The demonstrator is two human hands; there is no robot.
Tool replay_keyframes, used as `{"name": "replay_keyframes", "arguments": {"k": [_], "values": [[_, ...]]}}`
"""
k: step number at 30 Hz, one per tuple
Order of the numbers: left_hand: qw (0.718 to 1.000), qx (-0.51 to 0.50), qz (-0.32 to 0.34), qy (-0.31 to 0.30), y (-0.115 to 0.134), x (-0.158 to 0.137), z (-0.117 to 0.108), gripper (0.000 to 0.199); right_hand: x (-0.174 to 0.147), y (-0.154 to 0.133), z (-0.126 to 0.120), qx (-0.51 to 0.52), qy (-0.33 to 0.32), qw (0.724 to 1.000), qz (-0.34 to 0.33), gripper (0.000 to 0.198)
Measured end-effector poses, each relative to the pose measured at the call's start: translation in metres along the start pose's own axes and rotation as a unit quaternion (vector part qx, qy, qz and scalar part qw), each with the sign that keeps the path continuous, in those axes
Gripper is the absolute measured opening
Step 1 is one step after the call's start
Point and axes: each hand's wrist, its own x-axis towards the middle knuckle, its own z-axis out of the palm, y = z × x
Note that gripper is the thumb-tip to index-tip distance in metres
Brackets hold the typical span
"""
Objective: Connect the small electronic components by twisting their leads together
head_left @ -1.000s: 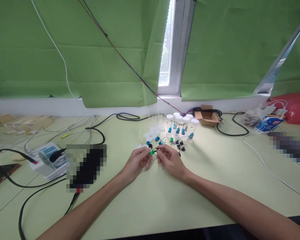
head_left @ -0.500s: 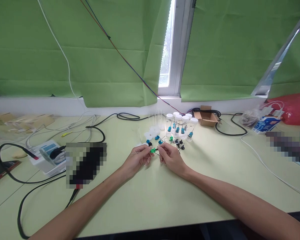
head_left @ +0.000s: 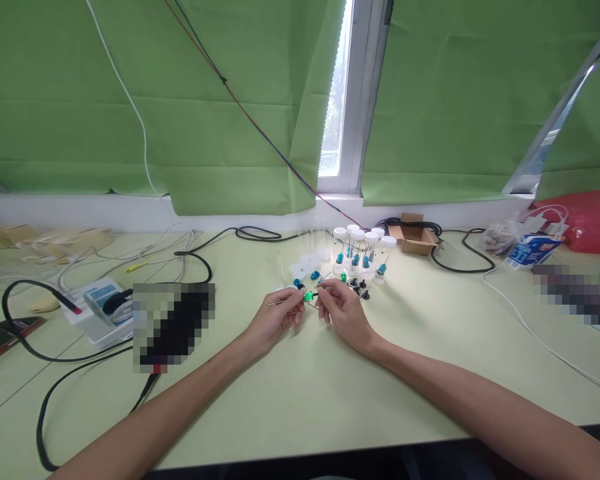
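Observation:
Between my two hands is a small green plastic piece (head_left: 308, 297). My left hand (head_left: 279, 317) pinches it from the left, and a thin metal rod sticks out leftward past those fingers. My right hand (head_left: 344, 313) is closed at the other end, its fingertips on a small black part (head_left: 315, 295) that meets the green piece. Just beyond my fingers lie loose blue pieces (head_left: 315, 275), another green piece (head_left: 343, 276) and several black parts (head_left: 365, 294). Clear tubes with white caps (head_left: 357, 235) stand behind, holding blue pieces on thin rods.
An open cardboard box (head_left: 414, 240) and a coiled black cable are at the back. To the left are a white device (head_left: 97, 313), black cables and a blurred-out dark object (head_left: 177, 327). A red bag (head_left: 590, 223) and a blue-white packet (head_left: 533, 251) sit at right.
The view has shifted slightly. My hands keep their grip on the green piece and black part, which have moved a little up and to the right.

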Motion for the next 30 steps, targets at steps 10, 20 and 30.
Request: {"name": "replay_keyframes", "arguments": {"k": [10,20,30], "values": [[1.000,-0.010,0.006,0.005,0.0011,-0.0012,0.0006,0.025,-0.0003,0.0005,-0.0015,-0.048,-0.015,0.999,-0.004,0.021],[0.999,0.045,0.014,-0.021,-0.0014,-0.0003,0.0000,0.031,-0.0011,-0.0069,-0.0019,-0.089,-0.025,0.996,0.007,0.028],[1.000,0.022,0.007,-0.019,0.0024,-0.0040,0.0022,0.030,-0.0005,-0.0057,-0.0013,-0.098,-0.025,0.995,0.025,0.045]]}}
